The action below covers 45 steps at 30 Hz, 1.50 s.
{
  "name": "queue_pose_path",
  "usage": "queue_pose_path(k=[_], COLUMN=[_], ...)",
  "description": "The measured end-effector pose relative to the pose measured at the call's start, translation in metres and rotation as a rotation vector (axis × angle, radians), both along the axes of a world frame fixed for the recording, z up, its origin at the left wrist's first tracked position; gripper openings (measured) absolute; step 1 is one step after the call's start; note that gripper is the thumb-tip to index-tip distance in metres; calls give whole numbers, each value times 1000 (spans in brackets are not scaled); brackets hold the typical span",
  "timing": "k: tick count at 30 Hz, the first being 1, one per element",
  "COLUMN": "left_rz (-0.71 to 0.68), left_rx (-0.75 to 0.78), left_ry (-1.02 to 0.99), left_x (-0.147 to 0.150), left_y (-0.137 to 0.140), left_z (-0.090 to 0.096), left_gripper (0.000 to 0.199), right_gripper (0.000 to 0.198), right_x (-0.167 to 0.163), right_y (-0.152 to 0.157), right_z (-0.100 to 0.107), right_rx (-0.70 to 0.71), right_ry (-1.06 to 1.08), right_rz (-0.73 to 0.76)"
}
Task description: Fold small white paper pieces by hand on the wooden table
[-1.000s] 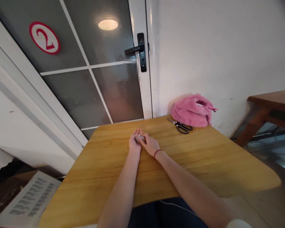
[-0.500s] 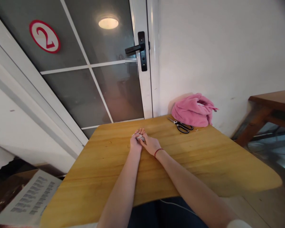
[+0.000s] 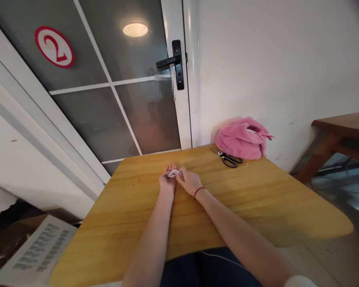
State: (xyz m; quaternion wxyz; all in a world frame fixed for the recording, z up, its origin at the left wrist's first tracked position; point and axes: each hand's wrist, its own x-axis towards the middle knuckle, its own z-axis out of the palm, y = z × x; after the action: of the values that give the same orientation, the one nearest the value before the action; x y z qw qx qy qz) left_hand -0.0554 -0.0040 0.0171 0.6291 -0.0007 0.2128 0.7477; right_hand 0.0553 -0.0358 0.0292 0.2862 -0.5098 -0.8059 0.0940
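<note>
Both my hands meet above the middle of the table (image 3: 116, 223), around a small stack of thin white pieces (image 3: 174, 173) that look like cards. Palm up, my left hand (image 3: 166, 181) cradles the stack, its fingers curled slightly beyond it. My right hand (image 3: 190, 181), with a red cord on the wrist, pinches the stack's right side between thumb and fingers. The fingers partly cover the stack, and any marks on its faces are too small to read.
Scissors (image 3: 229, 158) with black handles lie at the table's back right, beside a pink plush cloth bundle (image 3: 241, 137). A glazed door (image 3: 149, 115) and a white wall (image 3: 272, 59) stand behind. A printed sheet (image 3: 37, 251) lies low on the left.
My left hand has shifted slightly left and opened its fingers a little, so more of the white stack shows. The right hand stays almost in place, still pinching it.
</note>
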Motion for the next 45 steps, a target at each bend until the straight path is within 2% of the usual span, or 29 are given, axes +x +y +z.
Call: queue_pose_path(k=[7, 12, 26, 30, 35, 41, 45], left_rz=[-109, -107, -178, -205, -138, -45, -94], left_rx=[20, 3, -24, 6, 30, -78, -30], left_ry=[17, 65, 93, 49, 65, 39, 49], left_x=[19, 30, 29, 28, 24, 13, 14], left_y=[-7, -10, -8, -3, 2, 5, 3], left_z=[3, 4, 5, -1, -5, -4, -3], left_gripper=[11, 15, 14, 14, 18, 20, 20], right_gripper=[38, 43, 43, 42, 39, 40, 38], right_x=[1, 2, 1, 1, 2, 3, 4], right_y=[2, 4, 7, 8, 11, 8, 6], right_z=[0, -2, -2, -5, -10, -7, -5], right_rx=[-46, -79, -126, -88, -13, 59, 81], right_ry=[21, 3, 37, 40, 69, 125, 155], right_rz=[-22, -35, -125, -117, -103, -120, -125])
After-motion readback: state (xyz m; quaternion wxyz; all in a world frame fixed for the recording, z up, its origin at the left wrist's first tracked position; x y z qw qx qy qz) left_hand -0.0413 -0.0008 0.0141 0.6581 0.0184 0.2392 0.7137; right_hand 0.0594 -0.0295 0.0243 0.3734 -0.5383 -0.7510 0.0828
